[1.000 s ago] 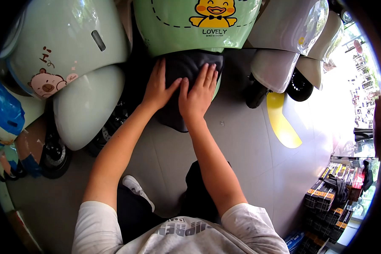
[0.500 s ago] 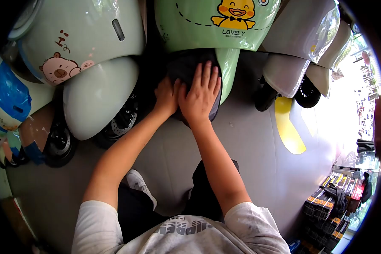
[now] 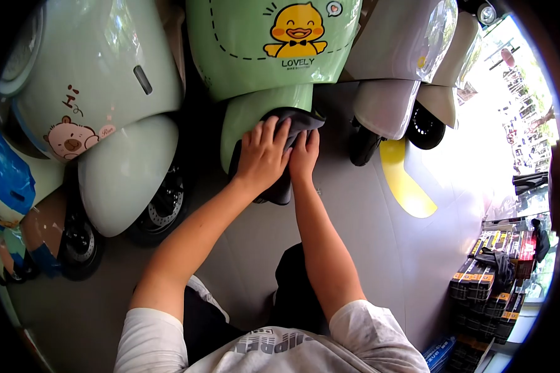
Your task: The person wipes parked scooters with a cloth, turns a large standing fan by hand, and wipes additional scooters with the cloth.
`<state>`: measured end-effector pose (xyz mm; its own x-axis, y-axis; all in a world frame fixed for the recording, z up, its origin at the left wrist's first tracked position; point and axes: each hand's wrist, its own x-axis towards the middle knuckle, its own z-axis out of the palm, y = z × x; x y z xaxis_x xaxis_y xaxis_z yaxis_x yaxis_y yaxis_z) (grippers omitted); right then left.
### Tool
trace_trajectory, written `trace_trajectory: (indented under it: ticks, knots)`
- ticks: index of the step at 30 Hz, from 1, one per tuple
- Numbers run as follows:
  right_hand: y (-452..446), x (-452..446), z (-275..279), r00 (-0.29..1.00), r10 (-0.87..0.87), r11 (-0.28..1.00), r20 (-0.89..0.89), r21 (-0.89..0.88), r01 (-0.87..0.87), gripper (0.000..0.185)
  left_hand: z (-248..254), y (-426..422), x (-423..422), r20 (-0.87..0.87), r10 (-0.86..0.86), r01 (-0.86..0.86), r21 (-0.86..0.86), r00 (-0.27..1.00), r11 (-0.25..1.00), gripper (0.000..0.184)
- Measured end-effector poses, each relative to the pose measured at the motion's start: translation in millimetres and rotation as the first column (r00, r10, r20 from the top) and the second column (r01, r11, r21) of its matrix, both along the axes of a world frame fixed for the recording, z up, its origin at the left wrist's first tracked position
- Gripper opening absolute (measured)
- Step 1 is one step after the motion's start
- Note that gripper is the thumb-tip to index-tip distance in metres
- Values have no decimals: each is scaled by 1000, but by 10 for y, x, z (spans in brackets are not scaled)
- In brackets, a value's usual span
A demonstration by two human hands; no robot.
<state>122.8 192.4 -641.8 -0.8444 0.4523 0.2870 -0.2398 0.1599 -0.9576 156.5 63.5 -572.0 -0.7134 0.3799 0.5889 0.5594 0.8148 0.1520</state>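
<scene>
A dark cloth point(image 3: 295, 117) lies bunched over the lower front of the green scooter's fender point(image 3: 249, 112), and part of it hangs below my hands. My left hand point(image 3: 262, 152) presses on the cloth with its fingers spread a little. Close beside it on the right, my right hand point(image 3: 304, 155) has its fingers curled round the cloth's edge. Above them is the green front panel point(image 3: 230, 56) with a duck sticker point(image 3: 297, 31). The scooter's wheel is hidden behind the cloth and hands.
A pale scooter with a bear sticker point(image 3: 127, 168) stands close on the left. Two light scooters point(image 3: 386, 109) stand on the right, above a yellow floor marking point(image 3: 406, 183). Stacked boxes point(image 3: 473, 276) are at the lower right.
The cloth has gone from spread across the fender to bunched lower down, baring the fender's upper part. My left hand has opened out on it; my right hand has curled its fingers.
</scene>
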Motion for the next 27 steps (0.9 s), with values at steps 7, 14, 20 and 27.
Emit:
trace_trajectory:
  ticks: [7, 14, 20, 27]
  knots:
    - [-282, 211, 522, 977, -182, 965, -110, 169, 199, 40, 137, -125, 11, 51, 108, -112, 99, 993, 989, 81]
    - [-556, 302, 1463, 848, -184, 906, -497, 248, 342, 43, 833, -331, -36, -234, 186, -134, 223, 954, 966, 84]
    - [-890, -280, 1790, 865, 193, 524, -464, 794, 309, 56, 789, -710, -693, -80, 408, -337, 431, 910, 837, 78]
    - [-763, -531, 1756, 873, 367, 2, -322, 938, 346, 63, 285, -765, -1193, 174, 195, -259, 728, 965, 635, 69]
